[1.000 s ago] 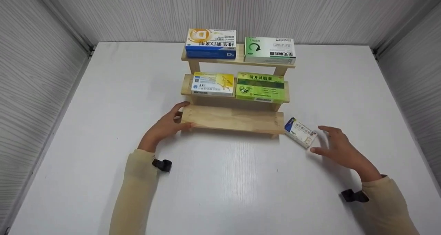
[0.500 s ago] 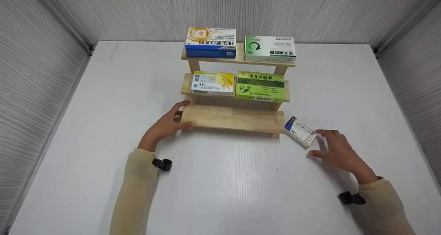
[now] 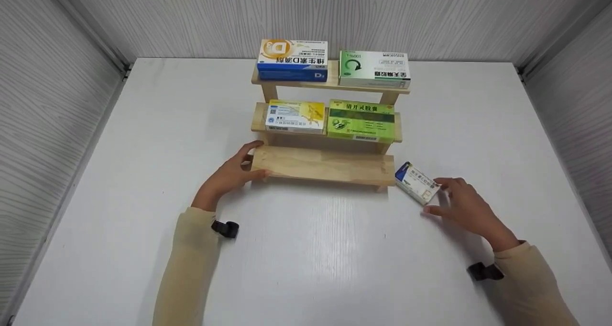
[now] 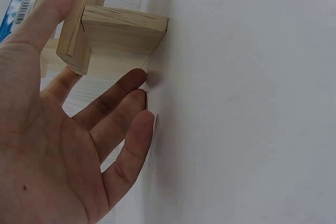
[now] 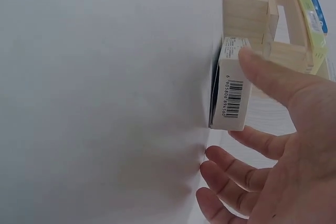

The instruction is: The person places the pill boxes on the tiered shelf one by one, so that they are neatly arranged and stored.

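A three-step wooden display rack (image 3: 325,166) stands mid-table in the head view. My left hand (image 3: 232,175) grips the left end of its lowest step, thumb at the front edge and index finger behind. The left wrist view shows the thumb on the wooden board (image 4: 79,35), the other fingers spread below. A small white and blue medicine box (image 3: 417,183) lies flat and angled beside the rack's right front corner. My right hand (image 3: 466,209) pinches its near end between thumb and index finger. In the right wrist view, its barcode end (image 5: 231,98) faces the palm, other fingers loosely bent.
On the top step sit a blue-and-white vitamin D box (image 3: 292,60) and a green-and-white box (image 3: 374,69). The middle step bears a yellow-and-white box (image 3: 295,116) and a green box (image 3: 361,120). Grey wood-grain panels (image 3: 306,20) enclose the white table (image 3: 315,268).
My right hand has moved left, bringing thumb and index finger in to the near end of the medicine box. The left hand, the rack and the boxes stay where they were.
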`<state>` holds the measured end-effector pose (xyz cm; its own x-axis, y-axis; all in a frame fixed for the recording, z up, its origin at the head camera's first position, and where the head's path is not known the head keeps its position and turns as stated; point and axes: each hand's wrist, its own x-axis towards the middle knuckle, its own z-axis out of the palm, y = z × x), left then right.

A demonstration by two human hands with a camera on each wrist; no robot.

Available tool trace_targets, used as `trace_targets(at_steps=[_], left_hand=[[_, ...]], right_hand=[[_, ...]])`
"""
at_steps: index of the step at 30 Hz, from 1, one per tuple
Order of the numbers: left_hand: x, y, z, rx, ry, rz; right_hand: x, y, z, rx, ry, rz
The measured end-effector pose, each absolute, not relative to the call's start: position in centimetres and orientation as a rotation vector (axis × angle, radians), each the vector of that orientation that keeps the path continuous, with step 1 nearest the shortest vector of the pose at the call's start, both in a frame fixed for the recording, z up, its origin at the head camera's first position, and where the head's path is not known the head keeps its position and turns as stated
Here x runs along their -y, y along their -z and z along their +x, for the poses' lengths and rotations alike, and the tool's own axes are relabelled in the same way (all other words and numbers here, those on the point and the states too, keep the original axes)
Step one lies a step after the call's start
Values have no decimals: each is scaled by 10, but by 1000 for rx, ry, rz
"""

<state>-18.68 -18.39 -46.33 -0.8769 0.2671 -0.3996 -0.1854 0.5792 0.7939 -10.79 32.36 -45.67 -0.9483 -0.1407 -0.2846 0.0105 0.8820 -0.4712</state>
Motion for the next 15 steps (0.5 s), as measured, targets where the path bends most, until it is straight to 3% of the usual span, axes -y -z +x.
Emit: trace_targets(at_steps=[15], left_hand=[[184,461,-186,-2308,-1269,75]], right_hand=[[-314,456,-116,-2739,648,-120]])
